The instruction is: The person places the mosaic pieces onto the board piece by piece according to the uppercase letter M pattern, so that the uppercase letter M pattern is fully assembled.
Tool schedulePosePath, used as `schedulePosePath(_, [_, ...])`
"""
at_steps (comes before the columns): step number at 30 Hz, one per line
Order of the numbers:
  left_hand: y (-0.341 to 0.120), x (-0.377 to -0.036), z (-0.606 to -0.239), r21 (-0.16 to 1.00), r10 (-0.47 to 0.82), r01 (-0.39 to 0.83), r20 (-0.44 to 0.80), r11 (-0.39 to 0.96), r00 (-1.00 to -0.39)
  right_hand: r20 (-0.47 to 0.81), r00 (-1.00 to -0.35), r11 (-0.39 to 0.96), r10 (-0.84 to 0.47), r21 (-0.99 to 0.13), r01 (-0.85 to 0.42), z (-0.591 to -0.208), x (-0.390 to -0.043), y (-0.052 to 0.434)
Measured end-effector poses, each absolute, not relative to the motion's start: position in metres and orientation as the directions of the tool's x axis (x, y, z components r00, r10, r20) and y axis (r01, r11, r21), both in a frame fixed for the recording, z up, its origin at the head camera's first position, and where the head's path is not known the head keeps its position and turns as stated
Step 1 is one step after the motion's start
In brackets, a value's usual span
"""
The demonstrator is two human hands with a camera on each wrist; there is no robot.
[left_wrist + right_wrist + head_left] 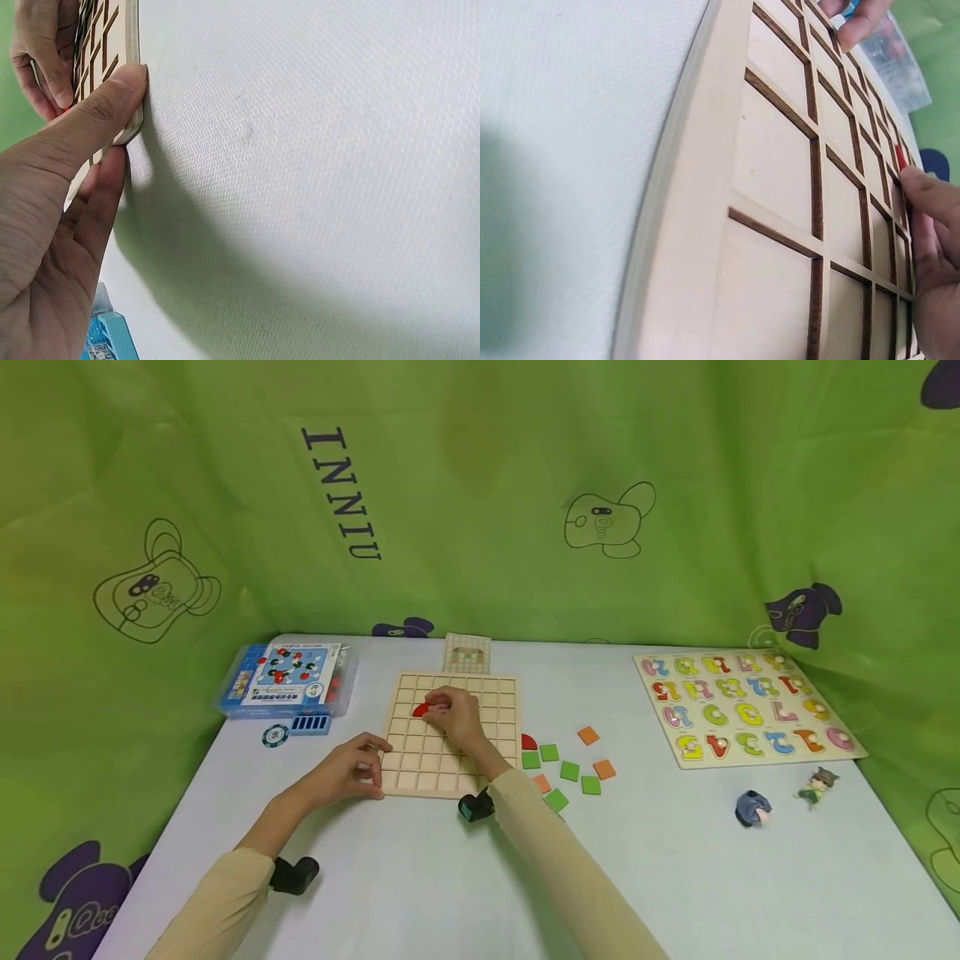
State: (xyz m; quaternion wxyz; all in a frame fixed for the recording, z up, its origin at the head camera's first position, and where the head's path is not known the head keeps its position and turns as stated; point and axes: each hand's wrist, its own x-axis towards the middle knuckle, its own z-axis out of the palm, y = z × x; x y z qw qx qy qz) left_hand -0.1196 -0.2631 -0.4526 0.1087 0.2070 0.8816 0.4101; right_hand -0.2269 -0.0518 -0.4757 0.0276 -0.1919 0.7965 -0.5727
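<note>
Red tile: the red tile (421,711) is at ten o'clock from the centre of our wooden grid board (412,762); our right hand (456,717) pinches it by the fingertips, and we cannot tell whether it sits in a cell.
Board corner: at eight o'clock our left hand (345,768) grips the frame between thumb and fingers.
Seating: we would do best to check cell and turn against the pattern card (467,654) at twelve o'clock, keep the tile level, align its straight sides with the cell walls, and press lightly before letting go.
Steadying: we should bear on the frame without tipping it.
Red tiles: two, counting the loose red quarter-circle (529,742) at three o'clock.
Green squares (569,771): five, between three and four o'clock.
Orange squares (588,735): three in sight, near the greens; our sleeve (555,843) may hide more.
Number puzzle (732,729): one, at three o'clock, well apart.
Figurines (752,808): two, just past three o'clock.
</note>
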Motion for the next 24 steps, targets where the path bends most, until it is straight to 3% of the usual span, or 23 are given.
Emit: schedulePosePath(24, [-0.2632,-0.1187,-0.4524,0.777,0.448,0.261,-0.03,0.573,-0.894,0.152,-0.931,0.277,-0.333,-0.928,-0.25,-0.4749,-0.2289,-0.0518])
